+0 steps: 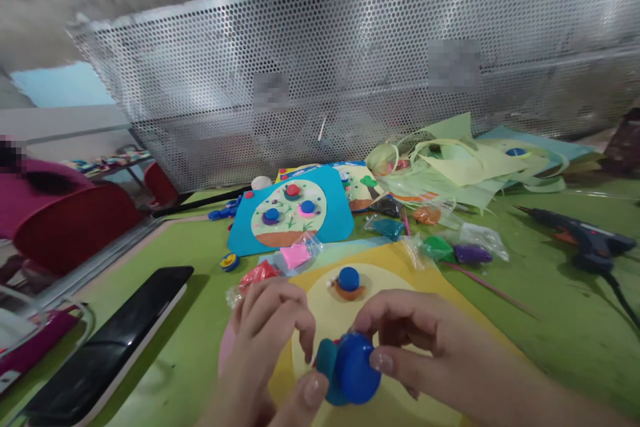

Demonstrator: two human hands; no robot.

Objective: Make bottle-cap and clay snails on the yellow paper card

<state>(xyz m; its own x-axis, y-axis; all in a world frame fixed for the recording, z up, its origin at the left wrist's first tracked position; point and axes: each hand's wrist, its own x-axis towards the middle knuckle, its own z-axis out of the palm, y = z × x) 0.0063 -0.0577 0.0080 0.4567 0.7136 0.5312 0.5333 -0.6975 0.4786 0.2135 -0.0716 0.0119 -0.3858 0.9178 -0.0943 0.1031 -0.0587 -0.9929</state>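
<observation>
In my right hand (pixel 420 347), the thumb and fingers pinch a shiny blue bottle cap (pixel 359 373) by its right edge. Against the cap's left side sits a flat teal clay piece (pixel 327 368). My left hand (pixel 273 347) curls around that piece, thumb and index finger at its left edge; the exact contact is partly hidden. A bit of red shows behind the two. Under both hands lies a yellow sheet (pixel 400 255) with a pale oval (pixel 313 293). On the oval, a small snail figure (pixel 349 283) has a blue cap shell and an orange-brown clay body.
A finished-looking blue card (pixel 340 203) with cap snails lies behind. Clay packets, including pink (pixel 295 255) and purple (pixel 473 253), surround the sheet. A black glue gun (pixel 587 233) rests at right, a phone (pixel 110 347) at left. Paper scraps (pixel 455 160) pile before a perforated metal panel (pixel 350 67).
</observation>
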